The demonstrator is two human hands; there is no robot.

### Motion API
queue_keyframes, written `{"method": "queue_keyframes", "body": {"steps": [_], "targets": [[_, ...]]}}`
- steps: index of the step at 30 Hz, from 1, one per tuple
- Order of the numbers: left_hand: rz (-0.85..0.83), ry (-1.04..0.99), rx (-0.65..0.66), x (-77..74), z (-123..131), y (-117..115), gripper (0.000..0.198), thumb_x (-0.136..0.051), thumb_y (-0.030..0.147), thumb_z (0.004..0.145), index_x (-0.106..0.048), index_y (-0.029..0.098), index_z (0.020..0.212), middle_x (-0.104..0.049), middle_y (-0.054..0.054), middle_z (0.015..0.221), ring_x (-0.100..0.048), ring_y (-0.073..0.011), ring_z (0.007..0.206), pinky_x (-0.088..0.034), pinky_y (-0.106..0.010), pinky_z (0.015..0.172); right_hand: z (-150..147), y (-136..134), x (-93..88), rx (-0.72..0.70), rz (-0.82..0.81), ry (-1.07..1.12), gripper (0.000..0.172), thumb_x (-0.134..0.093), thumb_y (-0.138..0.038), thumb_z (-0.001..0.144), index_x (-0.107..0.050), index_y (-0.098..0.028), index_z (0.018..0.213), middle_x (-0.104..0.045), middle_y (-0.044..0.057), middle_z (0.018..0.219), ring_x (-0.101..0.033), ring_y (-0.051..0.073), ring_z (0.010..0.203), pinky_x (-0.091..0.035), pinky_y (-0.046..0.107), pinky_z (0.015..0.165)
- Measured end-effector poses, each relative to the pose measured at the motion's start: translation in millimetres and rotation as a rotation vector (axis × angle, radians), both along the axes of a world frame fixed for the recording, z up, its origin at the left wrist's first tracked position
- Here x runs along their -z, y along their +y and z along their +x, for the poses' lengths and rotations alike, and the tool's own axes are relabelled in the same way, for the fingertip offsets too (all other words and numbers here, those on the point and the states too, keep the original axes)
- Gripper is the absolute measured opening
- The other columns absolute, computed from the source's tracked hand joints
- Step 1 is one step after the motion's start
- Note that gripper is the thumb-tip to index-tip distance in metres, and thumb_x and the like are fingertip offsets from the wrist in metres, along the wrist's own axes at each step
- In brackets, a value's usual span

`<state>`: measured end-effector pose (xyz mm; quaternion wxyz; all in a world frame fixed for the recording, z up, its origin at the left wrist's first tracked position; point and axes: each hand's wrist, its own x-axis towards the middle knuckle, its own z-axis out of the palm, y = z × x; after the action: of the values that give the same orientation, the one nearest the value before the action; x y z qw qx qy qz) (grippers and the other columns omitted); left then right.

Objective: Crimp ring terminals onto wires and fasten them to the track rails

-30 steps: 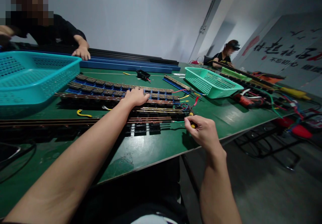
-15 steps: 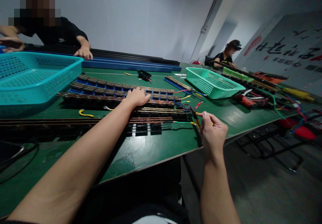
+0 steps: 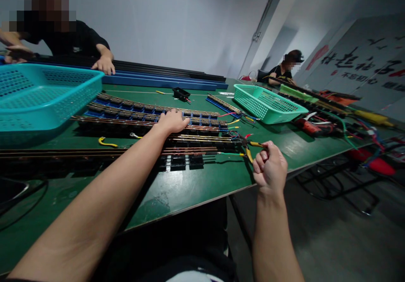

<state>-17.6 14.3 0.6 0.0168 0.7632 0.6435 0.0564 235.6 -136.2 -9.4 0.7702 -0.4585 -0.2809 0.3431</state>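
Note:
My right hand (image 3: 271, 164) is closed around a pair of pliers (image 3: 248, 150) with yellow handles, which stand spread apart. The dark jaws are at the wire ends beside the right end of a rail assembly (image 3: 202, 139) with brass-coloured bars. My left hand (image 3: 173, 121) lies palm down across the neighbouring rail strips (image 3: 126, 112), fingers stretched out and spread; its underside is hidden. Thin blue and red wires show near the jaws, too small to make out fully. A green wire with a yellow end (image 3: 232, 154) leaves the nearer copper-coloured rails (image 3: 190, 150), just below the pliers.
A turquoise basket (image 3: 52, 119) stands at left and a green basket (image 3: 267, 117) at right. Beyond it lie an orange-red tool (image 3: 311, 128) and cables. A yellow lead (image 3: 107, 143) lies near the rails. Co-workers sit across the table and far right; long blue profiles (image 3: 164, 81) lie behind.
My right hand has moved slightly right, and the pliers' handles have spread wider. The red wire end by the jaws has shifted. My left hand stays in place.

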Motion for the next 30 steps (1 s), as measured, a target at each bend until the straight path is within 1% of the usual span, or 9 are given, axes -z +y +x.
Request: {"method": "queue_keyframes", "body": {"steps": [4, 8, 11, 14, 16, 19, 21, 25, 30], "targets": [[0.003, 0.008, -0.012, 0.7, -0.1, 0.2, 0.066, -0.023, 0.055, 0.088, -0.049, 0.013, 0.132, -0.043, -0.019, 0.139, -0.044, -0.0339, 0.123, -0.035, -0.049, 0.098, -3.9, -2.9, 1.7, 0.039, 0.003, -0.120, 0.035, -0.065, -0.049, 0.071, -0.056, -0.018, 0.084, -0.039, -0.011, 0.051, -0.024, 0.001, 0.032, -0.019, 0.015, 0.027], [0.004, 0.012, -0.012, 0.2, -0.1, -0.6, 0.067, -0.022, 0.056, 0.088, -0.049, 0.013, 0.131, -0.044, -0.019, 0.138, -0.045, -0.0335, 0.122, -0.035, -0.048, 0.098, -18.9, -14.8, 3.6, 0.276, 0.056, -0.524, 0.032, -0.067, -0.041, 0.074, -0.066, -0.015, 0.091, -0.051, -0.003, 0.062, -0.044, 0.004, 0.047, -0.035, 0.017, 0.041], [0.008, 0.009, -0.005, -0.6, 0.2, -1.1, 0.067, -0.023, 0.056, 0.088, -0.049, 0.013, 0.131, -0.045, -0.020, 0.137, -0.045, -0.0343, 0.122, -0.036, -0.049, 0.097, -31.3, -31.6, -3.6, 0.351, 0.089, -0.605, 0.027, -0.065, -0.038, 0.077, -0.068, -0.015, 0.091, -0.054, -0.001, 0.065, -0.047, 0.006, 0.052, -0.038, 0.018, 0.046], [0.006, 0.012, -0.007, -0.9, 0.4, -0.5, 0.065, -0.023, 0.055, 0.088, -0.048, 0.014, 0.132, -0.045, -0.019, 0.137, -0.044, -0.0342, 0.123, -0.036, -0.048, 0.097, -39.6, -52.5, -15.5, 0.272, 0.091, -0.480, 0.027, -0.065, -0.038, 0.078, -0.067, -0.016, 0.094, -0.048, -0.004, 0.058, -0.039, 0.004, 0.043, -0.030, 0.017, 0.038], [-0.003, 0.017, -0.011, -0.9, 0.4, 0.3, 0.065, -0.023, 0.055, 0.088, -0.048, 0.015, 0.132, -0.045, -0.018, 0.138, -0.044, -0.0338, 0.123, -0.036, -0.048, 0.098, -42.3, -66.9, -22.1, 0.190, 0.064, -0.407, 0.027, -0.067, -0.038, 0.076, -0.068, -0.016, 0.092, -0.046, -0.004, 0.056, -0.038, 0.004, 0.043, -0.028, 0.017, 0.037], [-0.019, 0.020, -0.012, -0.6, 0.2, 1.2, 0.065, -0.023, 0.055, 0.088, -0.048, 0.015, 0.133, -0.043, -0.017, 0.139, -0.043, -0.0334, 0.124, -0.035, -0.048, 0.099, -43.4, -84.9, -26.2, 0.082, -0.019, -0.343, 0.027, -0.070, -0.037, 0.073, -0.068, -0.017, 0.090, -0.046, -0.003, 0.055, -0.040, 0.005, 0.043, -0.028, 0.016, 0.037], [-0.021, 0.020, -0.012, -0.4, -0.1, 1.5, 0.066, -0.022, 0.056, 0.088, -0.047, 0.015, 0.133, -0.043, -0.017, 0.139, -0.043, -0.0332, 0.124, -0.035, -0.048, 0.099, -43.6, -92.0, -25.4, 0.033, -0.068, -0.332, 0.027, -0.070, -0.037, 0.073, -0.068, -0.017, 0.091, -0.045, -0.004, 0.053, -0.037, 0.004, 0.041, -0.025, 0.015, 0.035], [-0.016, 0.019, -0.012, -0.4, -0.1, 1.2, 0.066, -0.023, 0.055, 0.088, -0.048, 0.014, 0.133, -0.043, -0.018, 0.139, -0.043, -0.0337, 0.124, -0.035, -0.048, 0.098, -43.8, -91.2, -19.6, 0.013, -0.095, -0.350, 0.028, -0.069, -0.038, 0.075, -0.067, -0.017, 0.094, -0.042, -0.005, 0.051, -0.031, 0.004, 0.039, -0.020, 0.016, 0.035], [-0.008, 0.015, -0.013, -0.5, 0.5, 0.7, 0.065, -0.024, 0.054, 0.087, -0.048, 0.014, 0.132, -0.044, -0.018, 0.138, -0.044, -0.0339, 0.123, -0.036, -0.049, 0.098, -41.5, -78.2, -7.5, 0.000, -0.090, -0.444, 0.029, -0.066, -0.041, 0.077, -0.068, -0.017, 0.092, -0.049, -0.003, 0.054, -0.039, 0.006, 0.043, -0.028, 0.017, 0.038]]}}
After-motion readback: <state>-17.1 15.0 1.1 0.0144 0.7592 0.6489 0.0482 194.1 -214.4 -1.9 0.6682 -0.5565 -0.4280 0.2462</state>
